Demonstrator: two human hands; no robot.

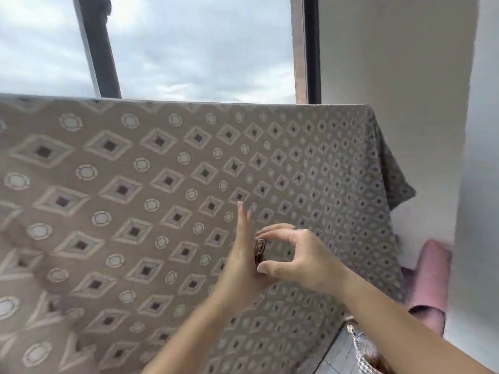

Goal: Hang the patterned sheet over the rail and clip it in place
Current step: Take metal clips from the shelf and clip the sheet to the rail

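The patterned sheet (151,190), beige with diamonds and circles, hangs draped over a rail hidden under its top fold (205,102). Its right end falls in a loose corner by the wall. In front of the sheet my two hands meet. My left hand (243,263) is held flat and upright with its fingers straight, and a small brown clip (259,251) rests against its palm. My right hand (291,255) curls around the clip, thumb below and fingers above, pinching it.
A window with dark frame bars (100,47) and cloudy sky lies behind the sheet. A white wall (391,63) stands at the right. A pink cloth (429,282) hangs at the lower right, above a woven basket (361,349).
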